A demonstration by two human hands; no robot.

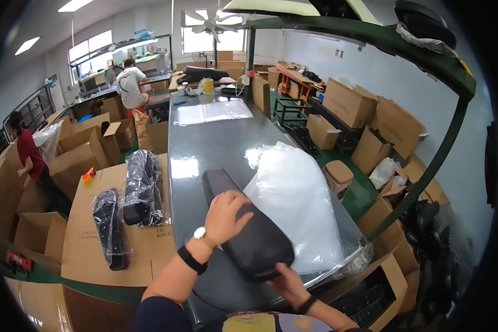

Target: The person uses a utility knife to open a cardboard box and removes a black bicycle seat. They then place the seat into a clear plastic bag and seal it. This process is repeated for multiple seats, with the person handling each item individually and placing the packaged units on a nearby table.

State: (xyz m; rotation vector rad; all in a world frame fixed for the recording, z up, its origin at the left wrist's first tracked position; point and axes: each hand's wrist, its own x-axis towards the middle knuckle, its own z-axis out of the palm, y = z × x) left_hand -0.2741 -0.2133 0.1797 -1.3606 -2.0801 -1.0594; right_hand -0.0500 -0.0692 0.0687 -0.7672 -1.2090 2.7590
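A long black padded seat [254, 238] lies lengthwise on the dark shiny table [205, 145] before me. Over its left side is my left hand [228, 214], thumb and fingers apart; whether the palm presses on the cover I cannot tell. At the seat's near right corner, my right hand [289, 286] grips the end, its fingertips partly hidden beneath. Right beside the seat spreads a stack of clear plastic bags [299, 205]. To the left, two plastic-wrapped black seats, a wide one [143, 185] and a narrow one [109, 229], rest on cardboard [83, 252].
An orange tape dispenser [89, 176] sits on the cardboard's far edge. Flat plastic sheets [213, 112] lie farther up the table. A green metal frame [426, 171] rises at the right. Open cartons [365, 296] crowd both sides. Two people [131, 86] stand on the left, farther off.
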